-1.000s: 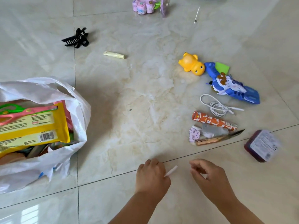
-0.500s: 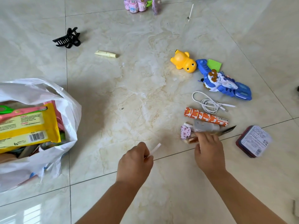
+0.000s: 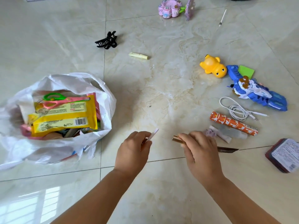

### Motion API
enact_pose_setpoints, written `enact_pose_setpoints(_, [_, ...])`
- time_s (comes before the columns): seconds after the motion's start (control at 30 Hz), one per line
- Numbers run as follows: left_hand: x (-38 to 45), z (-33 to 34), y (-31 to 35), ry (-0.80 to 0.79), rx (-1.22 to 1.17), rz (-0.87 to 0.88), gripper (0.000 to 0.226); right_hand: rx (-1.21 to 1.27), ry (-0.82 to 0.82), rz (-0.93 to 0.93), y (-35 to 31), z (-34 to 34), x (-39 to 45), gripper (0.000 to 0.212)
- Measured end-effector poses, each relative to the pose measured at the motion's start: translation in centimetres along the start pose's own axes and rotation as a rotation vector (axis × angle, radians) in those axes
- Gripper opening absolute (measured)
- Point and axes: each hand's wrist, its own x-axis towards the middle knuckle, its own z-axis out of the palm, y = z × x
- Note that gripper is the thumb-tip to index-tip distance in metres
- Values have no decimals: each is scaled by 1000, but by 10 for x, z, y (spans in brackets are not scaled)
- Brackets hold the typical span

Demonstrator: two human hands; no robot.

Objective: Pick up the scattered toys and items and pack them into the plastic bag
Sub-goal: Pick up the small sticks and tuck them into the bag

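A white plastic bag (image 3: pixel 103 88) lies open on the floor at the left, holding a yellow packet (image 3: pixel 64 117) and pink-green scissors (image 3: pixel 64 99). My left hand (image 3: pixel 132 152) is closed around a small white stick (image 3: pixel 154 133), just right of the bag. My right hand (image 3: pixel 200 149) grips a thin bronze, knife-like item (image 3: pixel 177 139); its dark tip (image 3: pixel 228 149) pokes out to the right. On the floor to the right lie an orange tube (image 3: pixel 233 123), a white cable (image 3: pixel 237 109), a blue toy (image 3: pixel 258 92) and a yellow toy (image 3: pixel 213 66).
Farther off lie a black hair claw (image 3: pixel 107 40), a pale yellow tube (image 3: pixel 138 55), a pink toy (image 3: pixel 173 8) and a thin white stick (image 3: pixel 223 16). A maroon box (image 3: pixel 284 155) sits at the right edge. A white roll (image 3: pixel 220 134) and a green pad (image 3: pixel 246 71) are nearby.
My right hand reached to the bronze item, closed on it and has lifted it leftward off the pile. My left hand keeps the white stick. The view has shifted, so the bag shows more fully.
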Motion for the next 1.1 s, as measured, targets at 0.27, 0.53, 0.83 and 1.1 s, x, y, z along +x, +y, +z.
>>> enact_pose_setpoints(0.27, [-5,-84,-61,255,-44,-104,14,243,-240,-319,-96,28,58,29])
enact_pose_setpoints(0.53, [-9,-152,-147,469,184,-132,28,255,-381,-585,-186,63,112,28])
enact_pose_setpoints(0.83, [-7,-212,-203,606,229,-386,17,131,-332,-746,-266,96,157,13])
enact_pose_setpoints(1.1, [34,-227,-208,552,20,-504,16,151,-325,-706,-315,126,177,13])
